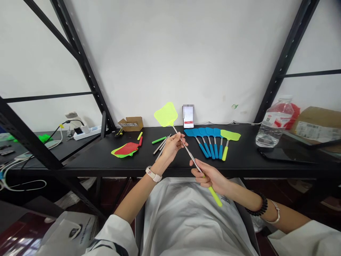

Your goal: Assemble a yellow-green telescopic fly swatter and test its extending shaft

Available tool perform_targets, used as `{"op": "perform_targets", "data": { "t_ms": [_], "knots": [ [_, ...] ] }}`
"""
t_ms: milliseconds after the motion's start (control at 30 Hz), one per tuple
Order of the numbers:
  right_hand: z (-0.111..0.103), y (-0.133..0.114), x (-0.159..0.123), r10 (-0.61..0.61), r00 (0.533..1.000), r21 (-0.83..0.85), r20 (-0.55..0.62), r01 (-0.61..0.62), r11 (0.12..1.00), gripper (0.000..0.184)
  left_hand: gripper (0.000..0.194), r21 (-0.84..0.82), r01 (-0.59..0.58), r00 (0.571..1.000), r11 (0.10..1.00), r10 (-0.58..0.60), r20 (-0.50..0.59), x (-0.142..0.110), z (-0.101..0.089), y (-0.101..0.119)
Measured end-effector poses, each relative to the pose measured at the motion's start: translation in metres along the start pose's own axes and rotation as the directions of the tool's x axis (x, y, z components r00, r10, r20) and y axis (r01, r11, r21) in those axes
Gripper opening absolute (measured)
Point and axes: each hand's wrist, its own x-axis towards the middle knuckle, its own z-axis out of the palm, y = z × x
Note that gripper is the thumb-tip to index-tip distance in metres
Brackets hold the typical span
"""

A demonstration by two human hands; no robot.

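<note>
A yellow-green fly swatter point(166, 114) with a thin metal rod slants across the middle, its head up and left, its handle down and right. My left hand point(174, 144) pinches the rod just below the head. Lower down, my right hand point(210, 176) is closed around the swatter where rod and handle meet; the handle's end sticks out below. On the desk to the right lie several blue fly swatters point(210, 132) in a fanned row, with a yellow-green one point(230, 135) at their right end. Left of my left hand are red and green swatter heads point(125, 150), stacked.
Loose metal rods point(159, 145) and a green handle point(159, 140) lie near my left wrist. A cardboard box point(131, 123) and an upright phone point(188, 116) stand at the back. A large water bottle point(274, 122) and a dark tablet point(287, 155) are at right. Black shelf posts flank the desk point(90, 161).
</note>
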Motion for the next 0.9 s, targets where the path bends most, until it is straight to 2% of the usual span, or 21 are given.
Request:
{"op": "perform_targets", "data": {
  "t_ms": [100,200,400,500,667,800,900],
  "knots": [
    [0.0,-0.003,-0.002,-0.016,1.0,0.008,0.008,0.016,1.0,0.025,0.028,-0.013,-0.019,0.998,1.0,0.02,0.052,0.0,0.0,0.001],
    [0.0,-0.005,-0.001,0.006,1.0,0.04,0.03,-0.008,0.999,0.027,0.025,-0.02,-0.023,0.998,1.0,0.025,0.06,-0.001,0.001,0.003],
    [0.01,-0.009,0.005,0.046,0.994,0.089,0.101,-0.055,0.994,0.035,0.014,-0.063,0.019,0.995,0.998,-0.025,-0.101,0.004,-0.006,0.02],
    [0.018,-0.009,0.003,0.089,0.989,0.079,0.121,-0.099,0.992,0.039,0.017,-0.132,0.005,0.978,0.991,-0.033,-0.207,0.011,-0.016,0.033],
    [0.026,-0.005,-0.007,0.232,0.955,0.016,0.184,-0.239,0.971,0.038,0.029,-0.252,-0.159,0.917,0.955,0.049,-0.395,0.017,-0.052,0.069],
    [0.017,0.003,-0.027,0.34,0.913,-0.072,0.226,-0.333,0.94,0.038,0.03,-0.296,-0.308,0.853,0.904,0.124,-0.507,0.009,-0.099,0.108],
    [0.005,0.008,-0.052,0.425,0.888,-0.146,0.177,-0.403,0.903,0.044,0.033,-0.29,-0.396,0.779,0.871,0.152,-0.608,-0.001,-0.136,0.13]
  ]
}}
